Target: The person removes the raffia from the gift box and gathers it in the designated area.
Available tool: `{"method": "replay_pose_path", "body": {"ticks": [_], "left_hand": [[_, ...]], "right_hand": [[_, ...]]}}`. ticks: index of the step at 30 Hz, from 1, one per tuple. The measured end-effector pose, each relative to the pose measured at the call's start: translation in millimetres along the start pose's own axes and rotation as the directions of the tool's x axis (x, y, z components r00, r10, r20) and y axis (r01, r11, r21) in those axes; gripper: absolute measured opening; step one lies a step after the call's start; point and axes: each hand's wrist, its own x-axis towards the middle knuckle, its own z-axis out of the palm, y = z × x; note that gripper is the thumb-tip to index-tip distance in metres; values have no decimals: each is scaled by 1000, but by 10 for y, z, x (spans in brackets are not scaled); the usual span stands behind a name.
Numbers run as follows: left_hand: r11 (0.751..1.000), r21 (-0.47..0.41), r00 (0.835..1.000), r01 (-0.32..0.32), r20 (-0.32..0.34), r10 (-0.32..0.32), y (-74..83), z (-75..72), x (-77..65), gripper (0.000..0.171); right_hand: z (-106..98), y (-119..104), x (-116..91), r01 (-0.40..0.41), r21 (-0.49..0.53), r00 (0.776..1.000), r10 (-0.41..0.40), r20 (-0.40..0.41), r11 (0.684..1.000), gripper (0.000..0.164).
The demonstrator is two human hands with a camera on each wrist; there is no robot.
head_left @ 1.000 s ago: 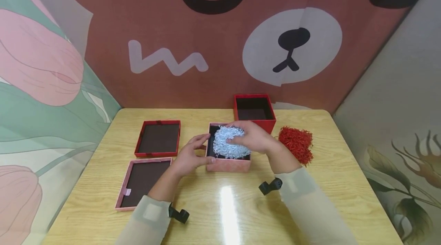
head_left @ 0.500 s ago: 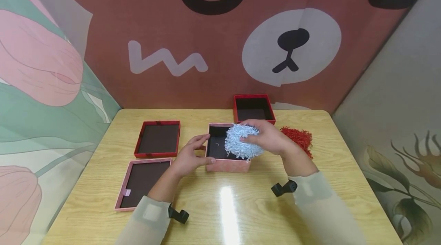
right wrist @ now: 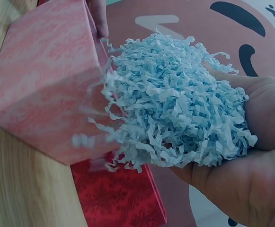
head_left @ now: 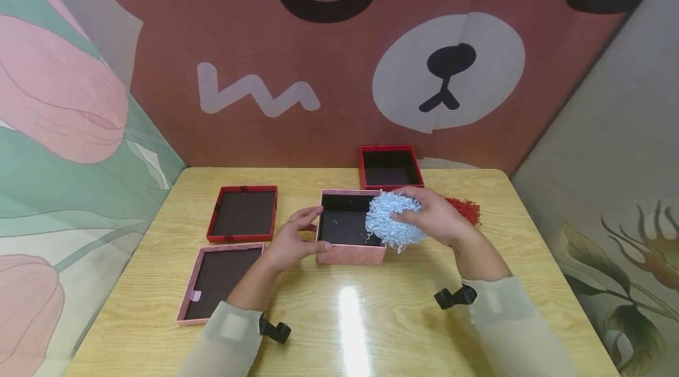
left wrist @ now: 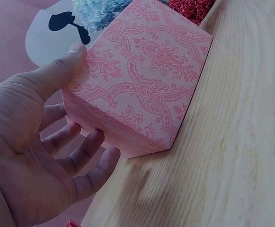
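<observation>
A pink patterned box (head_left: 350,255) with a dark interior stands on the table, a few pale scraps on its floor. My left hand (head_left: 289,241) steadies it at the left corner, thumb at the rim and bent fingers against the side wall, as the left wrist view shows. In my right hand (head_left: 432,215) is a clump of light blue shredded paper (right wrist: 175,104), pinched between thumb and fingers. The clump is at the box's right rim, partly over the opening, with loose strands hanging toward the wall.
Behind stands a red box (head_left: 392,168) with a dark inside. Red shredded paper (head_left: 467,210) lies at the right, partly hidden by my right hand. A red lid (head_left: 244,212) and a pink lid (head_left: 225,274) lie inside-up at the left of the wooden table (head_left: 382,312).
My right hand has lifted the blue shredded paper out of the pink box and moved right with it, baring the dark interior. The left hand and the box stay where they were.
</observation>
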Motion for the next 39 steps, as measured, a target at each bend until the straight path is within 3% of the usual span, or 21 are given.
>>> {"method": "replay_pose_path", "body": {"ticks": [12, 17, 22, 32, 39], "left_hand": [[1000, -5, 1000, 8, 7, -8, 15, -5, -18, 91], [1000, -6, 1000, 14, 7, -14, 15, -15, -19, 90], [1000, -4, 1000, 9, 6, -9, 17, -19, -22, 90], [1000, 4, 1000, 11, 11, -11, 21, -23, -37, 90], [1000, 5, 1000, 9, 10, -9, 17, -22, -36, 91]], "right_hand": [[-116, 286, -149, -79, -47, 995, 76, -63, 996, 55], [-159, 413, -212, -151, -32, 985, 148, -87, 988, 65], [-175, 567, -251, -159, -5, 983, 158, -96, 987, 63], [-65, 893, -294, -179, 52, 974, 184, -129, 983, 65], [15, 1029, -295, -186, -10, 970, 182, -162, 982, 59]]}}
